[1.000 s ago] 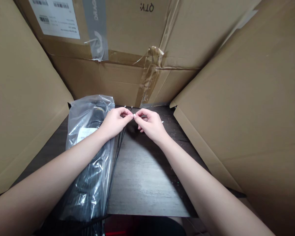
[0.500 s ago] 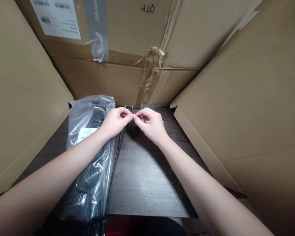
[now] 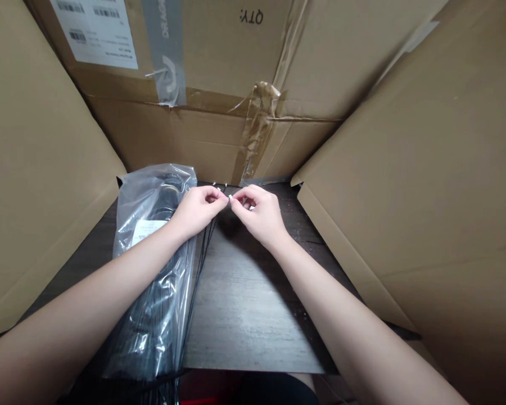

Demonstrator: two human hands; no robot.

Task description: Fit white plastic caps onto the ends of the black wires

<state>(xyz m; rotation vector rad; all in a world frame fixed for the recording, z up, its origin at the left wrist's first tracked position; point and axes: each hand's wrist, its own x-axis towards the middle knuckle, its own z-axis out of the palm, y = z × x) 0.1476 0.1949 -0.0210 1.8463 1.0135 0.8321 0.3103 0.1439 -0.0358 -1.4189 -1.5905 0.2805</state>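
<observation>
Over a dark wood-grain table (image 3: pixel 244 320), cardboard panels (image 3: pixel 425 169) left and right, taped carton (image 3: pixel 219 50) far, clear bag (image 3: pixel 152 315) near left. Your right hand (image 3: pixel 259 214) pinches a white piece (image 3: pixel 230 197) at mid-scene: tiny, detail unreadable. Your left hand (image 3: pixel 196 211) has fingertips pressed together beside it; can't tell on what.

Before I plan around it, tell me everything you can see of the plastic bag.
The plastic bag is clear, crinkled and glossy, with dark, cable-like contents showing through. A white printed label shows near its far end, its print too small to read. It lies lengthwise on the dark table, reaching about the near edge. The left forearm crosses above it; contact is unclear. Thin black cables run along its right side.
</observation>
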